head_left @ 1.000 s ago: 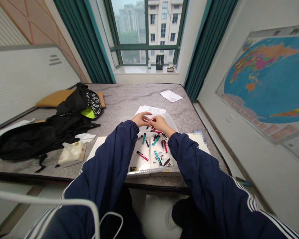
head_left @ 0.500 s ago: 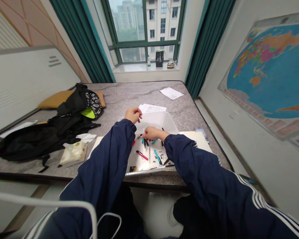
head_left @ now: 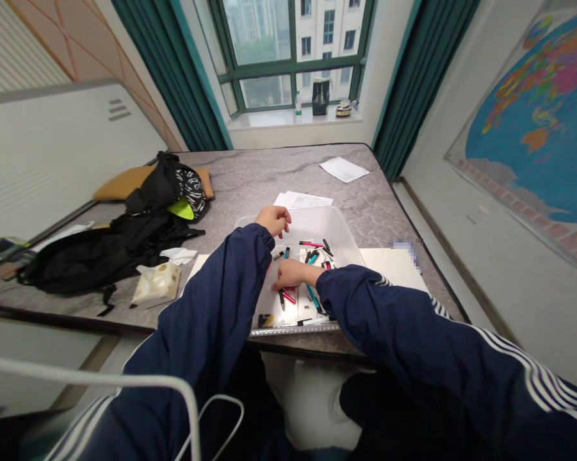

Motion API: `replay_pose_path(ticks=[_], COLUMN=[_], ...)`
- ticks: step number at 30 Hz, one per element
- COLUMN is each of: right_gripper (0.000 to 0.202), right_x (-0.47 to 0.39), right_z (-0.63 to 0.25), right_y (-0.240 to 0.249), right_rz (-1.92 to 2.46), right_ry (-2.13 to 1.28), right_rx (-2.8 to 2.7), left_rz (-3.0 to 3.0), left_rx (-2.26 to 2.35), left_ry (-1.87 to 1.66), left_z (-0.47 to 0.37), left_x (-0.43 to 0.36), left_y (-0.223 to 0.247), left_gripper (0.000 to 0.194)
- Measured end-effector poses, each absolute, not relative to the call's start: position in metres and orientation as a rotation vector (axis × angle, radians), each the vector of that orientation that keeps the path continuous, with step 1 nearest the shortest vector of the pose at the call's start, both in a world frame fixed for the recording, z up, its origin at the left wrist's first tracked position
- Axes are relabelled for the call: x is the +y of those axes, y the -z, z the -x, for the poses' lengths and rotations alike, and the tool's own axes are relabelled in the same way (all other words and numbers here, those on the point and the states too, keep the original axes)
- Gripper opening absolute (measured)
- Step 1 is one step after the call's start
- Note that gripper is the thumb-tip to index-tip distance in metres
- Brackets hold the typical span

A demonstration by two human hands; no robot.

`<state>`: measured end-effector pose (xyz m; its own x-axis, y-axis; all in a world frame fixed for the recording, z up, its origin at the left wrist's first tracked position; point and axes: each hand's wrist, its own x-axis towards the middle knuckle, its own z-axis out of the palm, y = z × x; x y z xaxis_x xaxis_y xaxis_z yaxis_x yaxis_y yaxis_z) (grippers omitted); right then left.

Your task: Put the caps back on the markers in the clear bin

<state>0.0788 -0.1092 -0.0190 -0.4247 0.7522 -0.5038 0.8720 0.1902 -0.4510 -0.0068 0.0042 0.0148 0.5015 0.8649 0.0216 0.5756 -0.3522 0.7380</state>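
Note:
A translucent white plastic bin (head_left: 319, 223) stands at the front of the mattress, with many loose pens and pen parts on its bottom. My right hand (head_left: 292, 273) reaches down into it, fingers bunched and pointing at the pens; what they pinch, if anything, is hidden. Just below those fingertips lie a black pen (head_left: 282, 299) and a red pen (head_left: 289, 296). Nearby is a teal pen (head_left: 313, 298), and another red pen (head_left: 312, 244) lies farther back. My left hand (head_left: 273, 221) hovers at the bin's back left with curled fingers, their contents not visible.
Printed papers (head_left: 302, 200) lie behind the bin, and another sheet (head_left: 344, 169) farther back on the mattress (head_left: 250, 169). To the left are a tissue pack (head_left: 157, 285), a black backpack (head_left: 105, 253) and a patterned cap (head_left: 191, 192). A white cable (head_left: 100, 379) crosses the lower left foreground.
My right hand has shifted within the bin toward the front, uncovering pens at the back. Pens lie in a different arrangement. My left hand stays near the back left rim; the camera view has shifted.

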Motion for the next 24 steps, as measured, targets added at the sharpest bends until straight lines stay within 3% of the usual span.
replay_pose_path(ticks=[8, 11, 16, 24], right_gripper=[0.025, 0.031, 0.038, 0.034], right_x=[-0.103, -0.096, -0.088, -0.082], right_z=[-0.085, -0.088, -0.093, -0.102], right_y=[0.018, 0.012, 0.01, 0.022], right_rz=[-1.574, -1.549, -1.783, -2.012], right_ry=[1.287, 1.156, 0.801, 0.906], right_rx=[1.966, 2.116, 2.324, 2.222], left_rz=[-2.15, -2.172, -2.203, -2.119], left_rx=[1.167, 1.149, 1.128, 1.029], left_ry=[-0.178, -0.159, -0.36, -0.825], left_z=[-0.007, -0.008, -0.007, -0.005], left_x=[-0.009, -0.007, -0.004, -0.009], left_y=[-0.01, -0.007, -0.011, -0.035], left_gripper=[0.035, 0.037, 0.039, 0.036])
